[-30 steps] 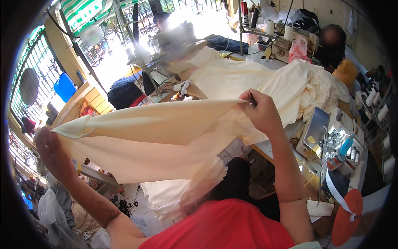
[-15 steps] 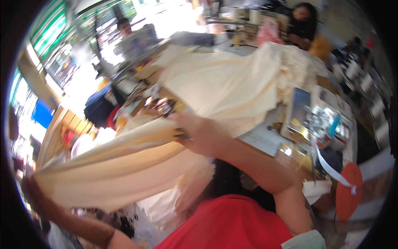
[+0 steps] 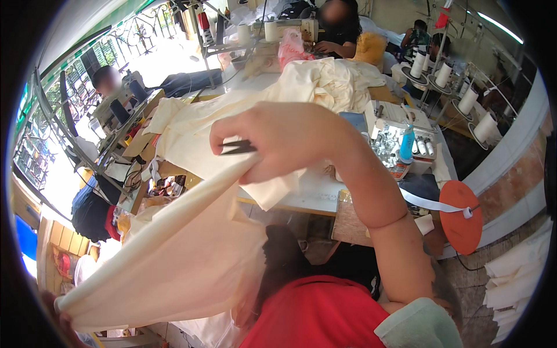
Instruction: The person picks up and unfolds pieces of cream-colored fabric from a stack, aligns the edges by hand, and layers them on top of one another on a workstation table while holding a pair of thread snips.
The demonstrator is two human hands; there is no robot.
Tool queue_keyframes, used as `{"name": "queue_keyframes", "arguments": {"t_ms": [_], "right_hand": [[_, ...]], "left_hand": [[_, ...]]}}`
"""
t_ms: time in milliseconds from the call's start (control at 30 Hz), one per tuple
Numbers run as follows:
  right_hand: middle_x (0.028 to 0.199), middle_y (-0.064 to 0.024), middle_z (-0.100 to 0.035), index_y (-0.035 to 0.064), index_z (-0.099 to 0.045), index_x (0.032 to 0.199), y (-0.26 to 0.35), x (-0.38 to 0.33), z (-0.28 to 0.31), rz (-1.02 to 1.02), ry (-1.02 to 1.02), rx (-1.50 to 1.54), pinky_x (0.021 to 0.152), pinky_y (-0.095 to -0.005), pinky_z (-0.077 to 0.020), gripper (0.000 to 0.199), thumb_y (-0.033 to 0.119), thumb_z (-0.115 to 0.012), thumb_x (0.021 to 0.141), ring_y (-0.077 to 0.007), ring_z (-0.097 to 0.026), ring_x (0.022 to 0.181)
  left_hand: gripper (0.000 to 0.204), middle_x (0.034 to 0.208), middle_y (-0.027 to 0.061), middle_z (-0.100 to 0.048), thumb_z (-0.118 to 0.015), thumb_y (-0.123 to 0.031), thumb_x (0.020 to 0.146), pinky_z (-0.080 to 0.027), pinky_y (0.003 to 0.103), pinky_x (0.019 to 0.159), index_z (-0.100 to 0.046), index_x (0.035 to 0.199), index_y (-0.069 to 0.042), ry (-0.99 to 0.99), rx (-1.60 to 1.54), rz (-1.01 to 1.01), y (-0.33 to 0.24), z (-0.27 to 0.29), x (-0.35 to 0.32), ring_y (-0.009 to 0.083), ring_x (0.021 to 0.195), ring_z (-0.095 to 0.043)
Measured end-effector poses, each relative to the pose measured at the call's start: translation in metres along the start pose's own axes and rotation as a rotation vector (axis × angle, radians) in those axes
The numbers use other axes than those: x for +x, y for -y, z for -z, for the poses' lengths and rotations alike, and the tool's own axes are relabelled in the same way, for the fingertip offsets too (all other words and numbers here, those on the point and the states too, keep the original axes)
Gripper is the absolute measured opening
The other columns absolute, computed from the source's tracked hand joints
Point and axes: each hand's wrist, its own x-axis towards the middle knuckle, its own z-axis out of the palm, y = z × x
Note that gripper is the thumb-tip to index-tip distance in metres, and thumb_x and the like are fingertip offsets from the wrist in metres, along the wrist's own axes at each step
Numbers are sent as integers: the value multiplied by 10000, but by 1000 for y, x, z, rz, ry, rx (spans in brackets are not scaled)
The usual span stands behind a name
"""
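Note:
A length of cream cloth [image 3: 180,249] is stretched slantwise in front of me, its upper edge rolled or folded over. My right hand [image 3: 284,136], raised near the middle, is closed on one end of that edge. From the same hand stick the dark pointed blades of what look like thread snips [image 3: 238,147]. At the lower left, my left hand [image 3: 61,319] is closed on the other end of the cloth; part of it is lost in the dark rim. Behind, more cream cloth [image 3: 197,136] lies heaped over the table.
A sewing machine [image 3: 391,119] stands right of the table, with a blue bottle [image 3: 405,145] beside it. An orange disc [image 3: 461,217] with white tape hangs nearer. Thread cones [image 3: 467,100] stand at far right. Co-workers sit behind the table and at far left.
My view has swung to the right. The cloth now slopes down more steeply to my left hand, which is lower. My right hand is larger in view, and the dark blades show clearly.

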Motion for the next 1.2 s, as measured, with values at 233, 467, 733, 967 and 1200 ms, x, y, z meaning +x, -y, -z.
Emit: {"name": "queue_keyframes", "arguments": {"t_ms": [233,467,733,967,1200], "right_hand": [[689,-76,-666,48,-719,1023,-77,116,-42,-256,84,40,598,-343,-490,236,182,-720,830,-172,-603,577],[791,-34,-709,44,-731,978,-1,156,-99,158,-616,381,689,-266,-505,162,78,-759,822,-76,-640,754],[932,-131,-736,20,-724,1057,-24,50,-253,-226,-186,500,721,-296,-525,211,46,-639,865,-186,-704,802],[1228,-149,-694,13,-701,1142,-56,-47,-349,-210,127,362,962,-391,-529,322,-41,-648,829,-342,-661,1124],[1057,-194,-712,-4,-680,1081,-39,-94,-303,-577,-78,382,763,-386,-559,223,98,-709,885,-291,-712,925]], "left_hand": [[367,798,217,-679,-813,-166,688,-509,428,743,-709,983,27,283,254,226,55,-144,115,345,785,-669],[253,1006,90,-684,-624,-117,985,-507,311,864,-664,1189,26,-494,337,95,106,0,-4,181,924,-644],[267,781,72,-623,-657,64,780,-436,320,651,-773,1010,-7,-146,82,233,36,-139,-191,174,701,-563],[325,876,115,-689,-777,-119,791,-515,330,730,-755,1108,-45,617,-263,692,3,-283,-241,206,789,-644],[255,964,142,-707,-743,-167,867,-534,355,751,-718,1068,-11,272,-544,378,-25,-405,-114,249,849,-674]]}}
